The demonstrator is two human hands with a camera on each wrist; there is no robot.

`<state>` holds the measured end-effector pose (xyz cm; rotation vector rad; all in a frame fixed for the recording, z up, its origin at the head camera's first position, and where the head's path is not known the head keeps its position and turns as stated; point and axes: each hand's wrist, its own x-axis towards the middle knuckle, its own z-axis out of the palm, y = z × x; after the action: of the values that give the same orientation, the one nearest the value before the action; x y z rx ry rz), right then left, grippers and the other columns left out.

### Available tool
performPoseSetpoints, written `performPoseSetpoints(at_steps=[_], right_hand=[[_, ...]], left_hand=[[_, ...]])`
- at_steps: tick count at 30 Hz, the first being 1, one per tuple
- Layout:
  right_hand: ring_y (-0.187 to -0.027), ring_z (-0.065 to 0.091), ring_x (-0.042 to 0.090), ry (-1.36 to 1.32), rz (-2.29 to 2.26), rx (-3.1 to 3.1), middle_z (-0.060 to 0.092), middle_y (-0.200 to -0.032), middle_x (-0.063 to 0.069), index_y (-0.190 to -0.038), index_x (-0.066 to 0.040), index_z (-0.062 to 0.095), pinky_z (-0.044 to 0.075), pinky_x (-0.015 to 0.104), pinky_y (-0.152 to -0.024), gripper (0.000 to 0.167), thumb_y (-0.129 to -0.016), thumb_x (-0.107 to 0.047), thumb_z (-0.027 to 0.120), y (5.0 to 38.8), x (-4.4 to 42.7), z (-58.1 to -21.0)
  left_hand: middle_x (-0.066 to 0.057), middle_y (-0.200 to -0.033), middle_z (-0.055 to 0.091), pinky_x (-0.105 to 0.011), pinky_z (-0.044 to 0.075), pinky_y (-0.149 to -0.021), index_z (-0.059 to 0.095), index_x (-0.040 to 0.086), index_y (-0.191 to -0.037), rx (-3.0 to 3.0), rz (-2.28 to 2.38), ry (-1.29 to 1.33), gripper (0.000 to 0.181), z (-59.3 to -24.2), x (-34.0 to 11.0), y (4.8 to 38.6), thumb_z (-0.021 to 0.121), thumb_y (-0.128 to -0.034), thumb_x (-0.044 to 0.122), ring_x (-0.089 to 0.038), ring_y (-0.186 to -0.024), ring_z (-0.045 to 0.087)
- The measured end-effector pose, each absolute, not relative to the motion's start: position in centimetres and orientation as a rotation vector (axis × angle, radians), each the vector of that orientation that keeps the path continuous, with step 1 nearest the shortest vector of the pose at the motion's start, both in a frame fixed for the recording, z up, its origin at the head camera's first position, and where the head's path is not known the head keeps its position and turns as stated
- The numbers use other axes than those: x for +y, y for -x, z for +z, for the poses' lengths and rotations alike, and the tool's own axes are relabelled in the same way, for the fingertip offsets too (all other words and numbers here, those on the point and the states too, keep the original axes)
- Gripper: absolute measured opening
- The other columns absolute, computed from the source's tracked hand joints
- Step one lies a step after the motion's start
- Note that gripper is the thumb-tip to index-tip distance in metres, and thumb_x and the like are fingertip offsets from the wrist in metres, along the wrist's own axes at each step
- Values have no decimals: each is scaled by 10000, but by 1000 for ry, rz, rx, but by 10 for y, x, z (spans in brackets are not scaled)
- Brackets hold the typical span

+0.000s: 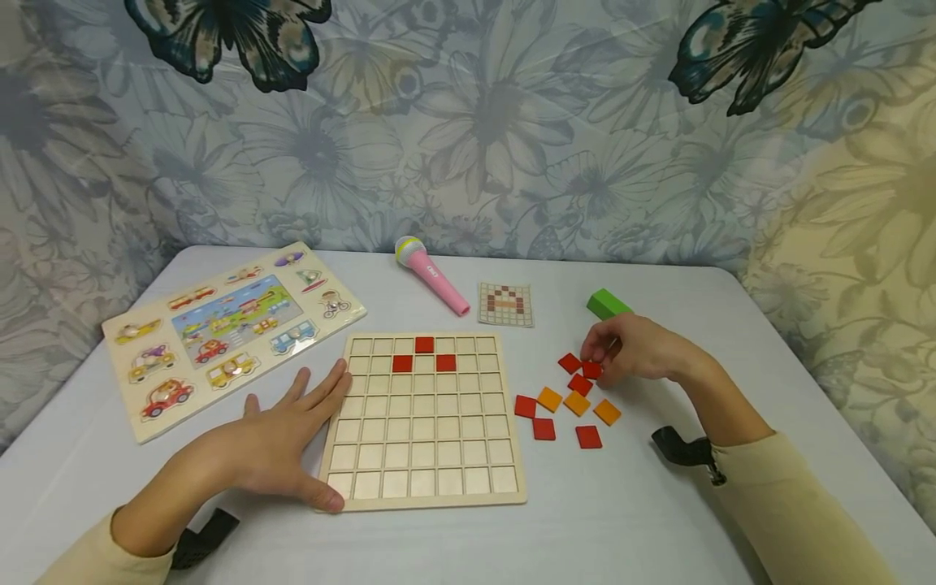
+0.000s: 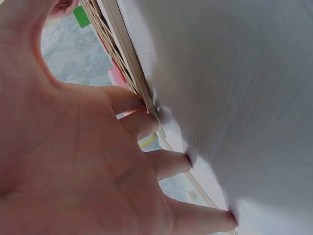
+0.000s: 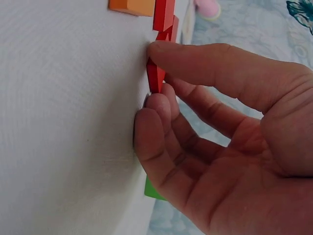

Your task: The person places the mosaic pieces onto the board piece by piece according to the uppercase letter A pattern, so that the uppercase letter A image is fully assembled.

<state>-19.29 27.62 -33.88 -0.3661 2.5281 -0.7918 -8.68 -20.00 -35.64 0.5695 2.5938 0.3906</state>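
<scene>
A square wooden grid board [image 1: 424, 451] lies on the table, with three red tiles in its upper cells, one of them the top red tile [image 1: 424, 345]. My left hand [image 1: 288, 439] is spread along the board's left edge, thumb at the near corner and fingertips against the side. In the left wrist view its palm [image 2: 83, 156] faces the camera. To the board's right, my right hand [image 1: 636, 349] pinches a red tile [image 3: 156, 77] between thumb and fingers, low at the tabletop. Several loose red and orange tiles, including an orange tile [image 1: 607, 412], lie around it.
Behind the board lie a pink toy microphone [image 1: 437, 280] and a small pattern card [image 1: 506, 305]. A green block [image 1: 608, 304] sits just beyond the right hand. At the left lies a vehicle picture puzzle [image 1: 234, 325]. Floral fabric [image 1: 475, 146] hangs behind the table.
</scene>
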Motion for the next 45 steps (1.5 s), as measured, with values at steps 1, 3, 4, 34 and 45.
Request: performPoseSetpoints(at_steps=[1,3,4,34,45], right_hand=[[-853,580,229,363,-786,2534,631,-918,100,-1031,-28,721,546,297,-724,302,-764,-10,861,193,276,-339],[-851,583,233,359,-779,2543,631,-914,96,-1022,-35,724,547,307,-726,286,-769,-12,856,193,276,-339],[-850,585,233,359,-778,2548,631,-913,96,-1018,-38,726,549,311,-726,278,-771,-9,849,192,276,-340],[-873,612,238,294,-731,2659,723,-932,62,-1056,-64,790,527,333,-744,244,-813,-56,781,193,283,-335],[-935,596,261,236,-817,2648,747,-1009,85,-1124,-41,784,538,324,-775,283,-845,-87,795,193,283,-332]], left_hand=[[-63,-1772,-68,-979,39,-909,58,129,-1691,2593,392,-570,1495,-356,-200,87,776,-601,859,-580,-1561,12],[-62,-1772,-69,-979,34,-909,58,129,-1690,2592,400,-570,1494,-356,-200,87,780,-602,855,-580,-1561,10],[-62,-1772,-71,-980,35,-907,59,126,-1690,2592,399,-574,1494,-356,-200,87,777,-603,857,-582,-1560,12],[-55,-1774,-52,-975,43,-925,87,118,-1689,2598,400,-564,1487,-354,-198,86,794,-600,843,-570,-1567,26],[-48,-1775,-54,-974,45,-930,88,121,-1689,2603,391,-563,1492,-355,-197,87,793,-594,848,-566,-1569,30]])
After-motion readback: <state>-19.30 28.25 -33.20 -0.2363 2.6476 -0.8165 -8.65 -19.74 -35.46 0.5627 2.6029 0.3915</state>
